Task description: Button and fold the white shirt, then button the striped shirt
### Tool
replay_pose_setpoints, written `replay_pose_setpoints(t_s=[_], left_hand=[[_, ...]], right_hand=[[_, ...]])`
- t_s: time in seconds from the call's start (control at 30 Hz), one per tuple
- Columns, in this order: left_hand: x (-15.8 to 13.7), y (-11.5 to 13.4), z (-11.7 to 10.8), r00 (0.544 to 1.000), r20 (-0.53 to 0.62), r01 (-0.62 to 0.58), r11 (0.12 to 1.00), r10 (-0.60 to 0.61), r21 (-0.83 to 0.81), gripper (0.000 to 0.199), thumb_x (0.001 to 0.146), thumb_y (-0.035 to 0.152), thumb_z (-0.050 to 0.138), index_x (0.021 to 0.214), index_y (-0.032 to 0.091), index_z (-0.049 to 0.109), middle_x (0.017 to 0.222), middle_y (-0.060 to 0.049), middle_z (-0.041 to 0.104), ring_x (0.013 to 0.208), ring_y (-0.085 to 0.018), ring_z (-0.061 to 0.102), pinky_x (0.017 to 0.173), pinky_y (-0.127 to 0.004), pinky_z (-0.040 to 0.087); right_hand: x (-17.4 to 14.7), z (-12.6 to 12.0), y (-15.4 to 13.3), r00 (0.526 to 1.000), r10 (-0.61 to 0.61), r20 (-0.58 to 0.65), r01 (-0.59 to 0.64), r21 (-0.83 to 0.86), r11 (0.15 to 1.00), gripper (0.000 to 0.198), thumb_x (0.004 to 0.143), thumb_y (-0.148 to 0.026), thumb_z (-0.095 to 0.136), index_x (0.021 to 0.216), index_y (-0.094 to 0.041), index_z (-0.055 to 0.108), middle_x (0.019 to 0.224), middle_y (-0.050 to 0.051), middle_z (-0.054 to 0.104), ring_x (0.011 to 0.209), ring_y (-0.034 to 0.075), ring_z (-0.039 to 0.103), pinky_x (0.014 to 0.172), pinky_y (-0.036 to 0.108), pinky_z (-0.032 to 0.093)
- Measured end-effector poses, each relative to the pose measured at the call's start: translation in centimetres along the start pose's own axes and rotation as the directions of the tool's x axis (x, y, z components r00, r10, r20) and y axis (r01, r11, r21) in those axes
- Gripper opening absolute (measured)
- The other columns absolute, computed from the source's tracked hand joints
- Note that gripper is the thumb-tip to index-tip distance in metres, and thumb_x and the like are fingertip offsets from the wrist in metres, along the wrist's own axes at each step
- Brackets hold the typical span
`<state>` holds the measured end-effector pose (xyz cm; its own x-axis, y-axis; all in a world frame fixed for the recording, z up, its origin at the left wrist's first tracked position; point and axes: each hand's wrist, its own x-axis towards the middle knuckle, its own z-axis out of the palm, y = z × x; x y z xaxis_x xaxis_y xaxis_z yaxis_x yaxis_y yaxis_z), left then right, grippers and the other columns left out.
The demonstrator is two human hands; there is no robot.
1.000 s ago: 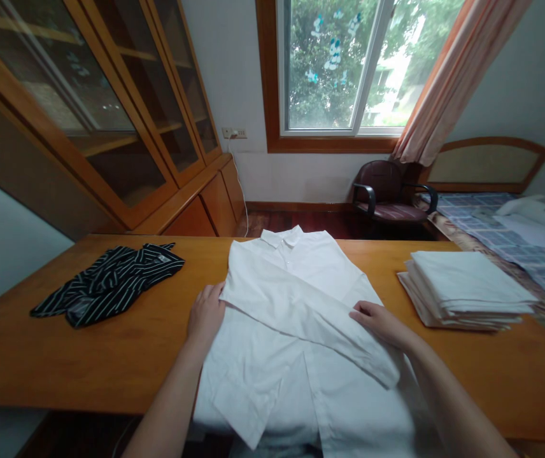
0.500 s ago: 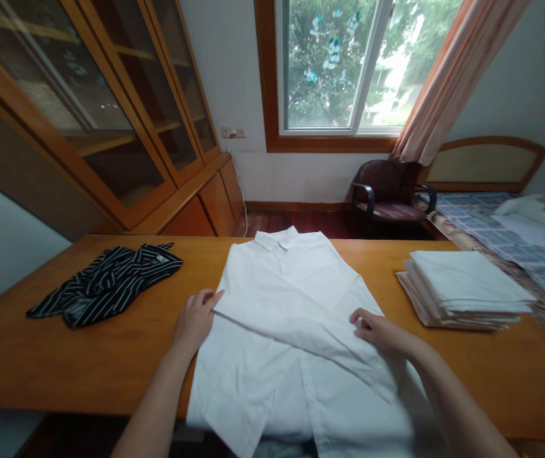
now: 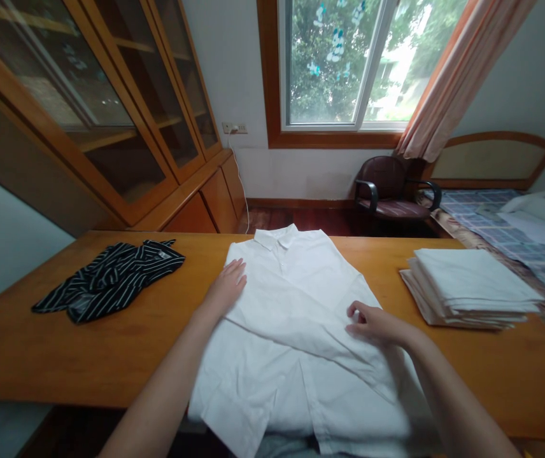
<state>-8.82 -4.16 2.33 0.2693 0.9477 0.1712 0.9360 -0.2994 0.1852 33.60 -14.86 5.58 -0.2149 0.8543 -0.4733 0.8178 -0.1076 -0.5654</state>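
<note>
slipping could be caused if the white shirt (image 3: 296,356), laid on the table (image 3: 110,362) with its lower end past the near edge, is tugged. creases could be pressed into the folded sleeve (image 3: 296,312) by the left hand (image 3: 227,286), spread open; the right hand (image 3: 375,323) is loosely curled, whether cloth is pinched cannot be told.

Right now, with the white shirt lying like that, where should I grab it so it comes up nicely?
I'd pinch both shoulders, one from the left, one from the right. The white shirt lies flat with its collar at the far end, so the shoulders make corners there. One sleeve lies loosely across the front; pulling that would probably bunch it.
</note>
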Motion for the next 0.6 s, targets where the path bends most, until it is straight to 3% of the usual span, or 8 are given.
replay_pose_setpoints(t_s=[0.17, 0.33, 0.5, 0.6], left_hand=[[3.2, 0.9, 2.9, 0.992, 0.064, 0.099, 0.990, -0.106, 0.101, 0.056, 0.099, 0.037, 0.037, 0.147, 0.008, 0.042, 0.158, -0.017, 0.032, 0.149, -0.031, 0.024, 0.121, -0.048, 0.023], [4.2, 0.1, 3.9, 0.992, 0.056, 0.108, 0.983, -0.117, 0.151, 0.060, 0.101, 0.042, 0.030, 0.150, 0.009, 0.037, 0.160, -0.016, 0.027, 0.150, -0.031, 0.022, 0.122, -0.049, 0.018], [4.2, -0.4, 4.1, 0.993, 0.042, 0.101, 0.984, -0.109, 0.150, 0.058, 0.101, 0.043, 0.029, 0.151, 0.014, 0.037, 0.161, -0.013, 0.028, 0.150, -0.027, 0.022, 0.122, -0.047, 0.016], [4.2, -0.4, 3.9, 0.993, 0.044, 0.106, 0.983, -0.114, 0.150, 0.058, 0.101, 0.043, 0.029, 0.151, 0.015, 0.037, 0.161, -0.012, 0.028, 0.150, -0.027, 0.022, 0.122, -0.047, 0.016]], right_hand=[[-1.0, -0.3, 0.5, 0.995, -0.047, 0.092, 0.035, 0.132, 0.991, 0.039, 0.079, -0.045, 0.068, 0.111, -0.023, 0.058, 0.085, 0.000, 0.065, 0.075, 0.017, 0.058, 0.068, 0.027, 0.043], [-1.6, 0.0, 1.0, 0.978, -0.086, 0.190, 0.016, 0.343, 0.939, 0.043, 0.084, -0.054, 0.062, 0.114, -0.024, 0.056, 0.083, -0.002, 0.063, 0.072, 0.016, 0.056, 0.064, 0.025, 0.043], [-0.4, 0.6, 1.6, 0.998, -0.033, 0.046, 0.028, 0.094, 0.995, 0.026, 0.077, -0.031, 0.068, 0.099, -0.022, 0.059, 0.078, -0.002, 0.064, 0.071, 0.016, 0.057, 0.063, 0.025, 0.042], [0.1, 0.4, 0.8, 0.986, -0.040, -0.160, 0.025, -0.095, 0.995, 0.020, 0.075, -0.021, 0.067, 0.095, -0.020, 0.062, 0.087, 0.004, 0.066, 0.076, 0.018, 0.060, 0.069, 0.027, 0.044]])
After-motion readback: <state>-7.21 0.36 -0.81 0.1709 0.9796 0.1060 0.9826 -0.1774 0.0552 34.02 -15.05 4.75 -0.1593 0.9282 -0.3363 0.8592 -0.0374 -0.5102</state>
